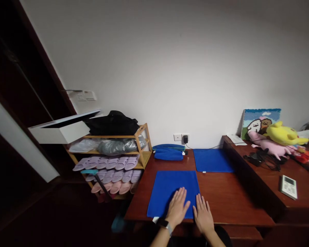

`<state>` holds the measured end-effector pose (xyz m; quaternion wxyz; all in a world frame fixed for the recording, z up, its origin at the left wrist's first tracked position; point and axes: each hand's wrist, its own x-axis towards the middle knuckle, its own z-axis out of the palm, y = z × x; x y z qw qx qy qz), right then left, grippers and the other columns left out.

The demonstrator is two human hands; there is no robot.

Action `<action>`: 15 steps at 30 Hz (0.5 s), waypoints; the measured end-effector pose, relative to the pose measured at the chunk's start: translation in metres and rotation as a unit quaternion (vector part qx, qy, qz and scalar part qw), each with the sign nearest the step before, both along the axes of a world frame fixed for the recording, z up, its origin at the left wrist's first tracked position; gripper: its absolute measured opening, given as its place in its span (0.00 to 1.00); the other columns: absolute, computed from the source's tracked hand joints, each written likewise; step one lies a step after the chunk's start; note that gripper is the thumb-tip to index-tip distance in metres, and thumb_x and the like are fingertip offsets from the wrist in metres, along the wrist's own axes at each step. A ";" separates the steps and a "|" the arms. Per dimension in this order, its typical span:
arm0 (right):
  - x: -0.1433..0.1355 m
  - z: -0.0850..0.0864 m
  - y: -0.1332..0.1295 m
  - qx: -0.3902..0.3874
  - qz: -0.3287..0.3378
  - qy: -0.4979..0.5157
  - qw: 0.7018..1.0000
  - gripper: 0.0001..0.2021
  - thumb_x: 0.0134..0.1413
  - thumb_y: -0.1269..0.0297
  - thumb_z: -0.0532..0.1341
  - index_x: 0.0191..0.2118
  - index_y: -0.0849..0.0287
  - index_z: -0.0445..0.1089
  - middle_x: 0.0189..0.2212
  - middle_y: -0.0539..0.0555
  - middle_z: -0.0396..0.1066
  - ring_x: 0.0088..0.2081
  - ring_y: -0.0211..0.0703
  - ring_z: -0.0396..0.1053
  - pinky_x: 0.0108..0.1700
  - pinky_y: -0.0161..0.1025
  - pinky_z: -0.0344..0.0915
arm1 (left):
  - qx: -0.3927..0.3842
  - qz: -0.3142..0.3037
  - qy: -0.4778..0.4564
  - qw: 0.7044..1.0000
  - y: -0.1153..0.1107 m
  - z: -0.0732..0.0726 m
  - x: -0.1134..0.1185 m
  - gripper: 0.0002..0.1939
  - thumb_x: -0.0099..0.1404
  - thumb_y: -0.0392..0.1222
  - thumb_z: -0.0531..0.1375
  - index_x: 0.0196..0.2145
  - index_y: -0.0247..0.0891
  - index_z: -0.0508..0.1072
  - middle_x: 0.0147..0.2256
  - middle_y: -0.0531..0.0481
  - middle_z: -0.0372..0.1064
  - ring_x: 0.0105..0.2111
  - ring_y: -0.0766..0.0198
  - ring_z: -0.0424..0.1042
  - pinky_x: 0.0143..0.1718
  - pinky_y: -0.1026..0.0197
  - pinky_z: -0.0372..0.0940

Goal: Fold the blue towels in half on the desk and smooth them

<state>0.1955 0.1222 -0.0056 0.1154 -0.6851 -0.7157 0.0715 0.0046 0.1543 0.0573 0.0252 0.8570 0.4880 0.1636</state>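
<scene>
A flat blue cloth (pixel 170 183) lies on the reddish-brown wooden desk (pixel 226 199), a small white tag at its front edge. My left hand (pixel 177 207), with a dark watch on the wrist, rests palm down on the cloth with its fingers stretched out. Beside it, my right hand (pixel 203 213) lies flat with spread fingers over the cloth's right edge and the bare wood. Neither hand holds anything. Farther back on the desk are a second flat blue cloth (pixel 213 159) and a folded blue cloth bundle (pixel 169 152).
Left of the desk stands a wooden rack (pixel 144 154) of slippers, topped by a black bag (pixel 113 124) and an open white box (pixel 64 132). On the raised right surface are plush toys (pixel 270 145), cables (pixel 262 161) and a white calculator-like device (pixel 289 187). A black plug (pixel 185 139) sits in the wall socket.
</scene>
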 end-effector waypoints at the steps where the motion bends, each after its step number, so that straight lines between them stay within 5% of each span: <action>1: 0.000 0.000 0.001 -0.004 0.003 0.001 1.000 0.32 0.69 0.53 0.40 0.72 0.61 0.51 0.74 0.54 0.43 0.74 0.53 0.39 0.74 0.57 0.39 | -0.010 -0.024 0.004 1.000 -0.003 -0.003 0.019 0.31 0.78 0.54 0.41 0.74 0.44 0.44 0.73 0.51 0.44 0.72 0.59 0.45 0.72 0.49 0.49; 4: 0.001 0.001 0.003 -0.016 0.005 0.007 1.000 0.31 0.68 0.56 0.41 0.72 0.59 0.50 0.74 0.53 0.42 0.74 0.51 0.39 0.74 0.56 0.38 | -0.059 -0.009 0.011 0.998 -0.012 -0.014 0.053 0.31 0.78 0.53 0.37 0.74 0.44 0.44 0.73 0.51 0.44 0.72 0.59 0.45 0.73 0.48 0.48; 7: 0.001 0.001 0.002 -0.002 0.002 0.018 1.000 0.31 0.68 0.54 0.41 0.72 0.58 0.50 0.74 0.53 0.42 0.74 0.51 0.39 0.74 0.56 0.38 | -0.069 0.040 0.009 0.997 -0.019 -0.025 0.047 0.31 0.78 0.55 0.37 0.73 0.45 0.47 0.72 0.52 0.46 0.72 0.56 0.46 0.73 0.45 0.47; 10: 0.001 0.002 0.001 0.003 -0.001 0.020 1.000 0.33 0.68 0.51 0.41 0.72 0.60 0.50 0.74 0.54 0.42 0.74 0.53 0.39 0.74 0.56 0.39 | -0.049 0.097 0.008 0.994 -0.025 -0.031 0.005 0.32 0.76 0.58 0.39 0.73 0.46 0.50 0.72 0.53 0.47 0.72 0.54 0.47 0.72 0.43 0.49; 15: 0.002 0.011 0.000 0.002 -0.008 0.020 1.000 0.33 0.69 0.51 0.41 0.73 0.62 0.49 0.74 0.54 0.42 0.74 0.52 0.39 0.74 0.55 0.40 | -0.026 0.227 0.046 0.973 -0.030 -0.037 -0.102 0.34 0.76 0.59 0.41 0.72 0.42 0.51 0.72 0.46 0.49 0.71 0.51 0.49 0.71 0.39 0.49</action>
